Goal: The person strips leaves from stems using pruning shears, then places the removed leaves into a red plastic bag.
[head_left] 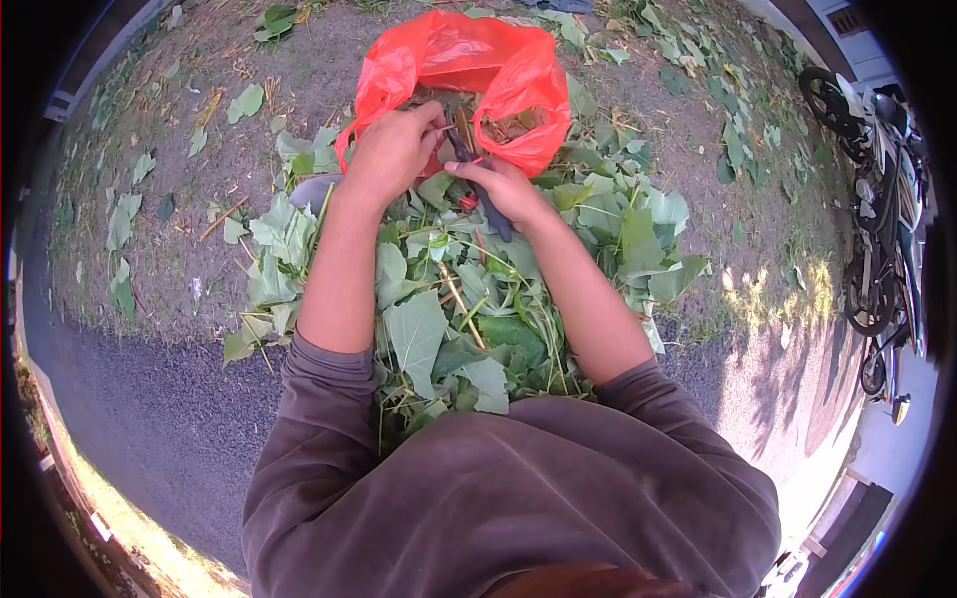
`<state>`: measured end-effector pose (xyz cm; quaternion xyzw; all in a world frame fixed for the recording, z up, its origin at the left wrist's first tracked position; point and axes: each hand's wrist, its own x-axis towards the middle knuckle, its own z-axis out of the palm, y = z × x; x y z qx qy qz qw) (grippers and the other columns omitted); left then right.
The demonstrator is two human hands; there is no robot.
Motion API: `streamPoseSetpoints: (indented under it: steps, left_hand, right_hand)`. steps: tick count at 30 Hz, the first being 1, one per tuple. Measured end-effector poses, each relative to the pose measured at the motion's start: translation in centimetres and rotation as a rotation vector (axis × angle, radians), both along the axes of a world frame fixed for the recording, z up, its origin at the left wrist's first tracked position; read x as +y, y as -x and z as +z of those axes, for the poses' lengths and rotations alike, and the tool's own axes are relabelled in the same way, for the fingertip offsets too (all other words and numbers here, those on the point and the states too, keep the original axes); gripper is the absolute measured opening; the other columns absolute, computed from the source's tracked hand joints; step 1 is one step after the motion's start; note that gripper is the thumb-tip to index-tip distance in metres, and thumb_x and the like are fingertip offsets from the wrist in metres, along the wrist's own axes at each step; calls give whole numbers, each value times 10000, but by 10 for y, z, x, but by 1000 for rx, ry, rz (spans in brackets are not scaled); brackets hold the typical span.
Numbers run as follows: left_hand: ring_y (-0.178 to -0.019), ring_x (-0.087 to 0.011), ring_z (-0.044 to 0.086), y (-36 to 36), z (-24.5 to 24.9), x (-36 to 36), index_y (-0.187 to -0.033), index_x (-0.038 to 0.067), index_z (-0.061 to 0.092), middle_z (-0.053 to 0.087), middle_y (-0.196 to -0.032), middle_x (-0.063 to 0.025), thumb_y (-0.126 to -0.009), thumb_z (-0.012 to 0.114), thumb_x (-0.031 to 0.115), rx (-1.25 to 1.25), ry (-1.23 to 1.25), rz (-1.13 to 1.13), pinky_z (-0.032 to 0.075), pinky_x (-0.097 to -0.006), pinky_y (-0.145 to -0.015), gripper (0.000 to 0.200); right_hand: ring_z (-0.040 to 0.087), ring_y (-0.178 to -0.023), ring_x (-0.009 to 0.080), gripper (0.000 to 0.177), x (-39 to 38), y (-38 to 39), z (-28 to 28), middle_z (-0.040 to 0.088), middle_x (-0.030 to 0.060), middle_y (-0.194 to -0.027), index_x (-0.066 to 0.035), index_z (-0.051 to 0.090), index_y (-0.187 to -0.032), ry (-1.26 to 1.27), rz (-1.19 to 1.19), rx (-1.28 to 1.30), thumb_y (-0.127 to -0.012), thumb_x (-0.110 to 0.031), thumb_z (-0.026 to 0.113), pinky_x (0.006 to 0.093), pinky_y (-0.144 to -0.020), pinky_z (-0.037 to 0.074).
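My right hand [503, 191] is wrapped round a pair of dark-handled pruning shears [483, 196], whose tip points up toward the bag. Close by on the left, my left hand [391, 151] is closed, with its fingertips pinching a thin stem [448, 129] beside the shears' blades. Both hands are at the near edge of a red plastic bag [464, 50], which stands with its mouth open and some brownish bits inside. Beneath my forearms lies a heap of cut green leaves and stems [414, 334].
Bare soil [199, 259] with scattered leaves surrounds the heap. Dark asphalt [159, 409] runs along the near side. Motorbikes [877, 209] stand at the far right. More loose leaves [733, 130] lie on the ground beyond the bag's right side.
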<state>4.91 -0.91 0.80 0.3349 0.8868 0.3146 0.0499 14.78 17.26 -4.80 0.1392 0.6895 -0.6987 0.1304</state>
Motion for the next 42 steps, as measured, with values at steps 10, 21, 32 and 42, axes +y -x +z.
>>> streamPoseSetpoints:
  steps: [10,21,32,42]
  left_hand:
    - [-926,-383,753,-1,-2,1,-1065,-4,675,776,-959,-189,-955,684,72,-17,-9,-15,575,-463,-820,134]
    - [-899,-371,751,-3,-1,1,-1046,9,692,776,-929,-172,-948,684,113,22,7,38,571,-473,-815,143]
    - [-879,-374,748,-1,-1,0,-1046,12,688,770,-916,-178,-941,683,107,10,-30,62,567,-470,-803,142]
    - [-866,-289,775,2,0,0,-1065,-2,715,789,-929,-155,-932,736,86,-59,-105,84,598,-398,-802,161]
  right_hand:
    - [655,-941,134,477,-3,7,-27,744,56,-1092,-29,740,-1253,-107,-41,33,-953,-398,772,309,-872,513]
    - [577,-691,78,364,-10,6,-5,683,1,-933,-81,711,-1260,-47,-34,25,-957,-268,785,274,-600,473]
    - [603,-713,98,430,-10,8,-21,691,0,-883,-16,715,-1217,-193,-64,63,-960,-355,779,307,-675,508]
    - [514,-772,82,464,-5,0,-7,593,-39,-860,-30,711,-1132,-31,-17,46,-942,-449,770,271,-690,394]
